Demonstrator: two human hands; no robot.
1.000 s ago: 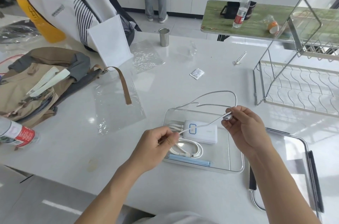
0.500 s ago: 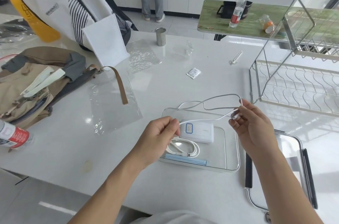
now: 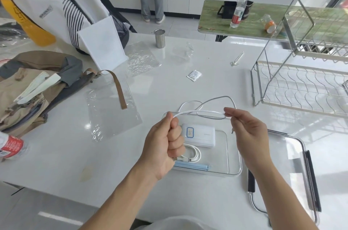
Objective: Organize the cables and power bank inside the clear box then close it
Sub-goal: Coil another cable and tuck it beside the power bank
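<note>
Overhead, my left hand gripped one stretch of the white cable in a fist; my right hand pinched the other above the clear box holding the power bank.

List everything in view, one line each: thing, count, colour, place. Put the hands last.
clear box: 1, clear, table centre
power bank: 1, white, in box
coiled cable: 1, white, in box
loose cable: 1, white-grey, held over box
lid: 1, clear, right of box
dish rack: 1, metal, far right
backpack: 1, tan, left
metal cup: 1, silver, far side
left hand: grips cable
right hand: pinches cable
</note>
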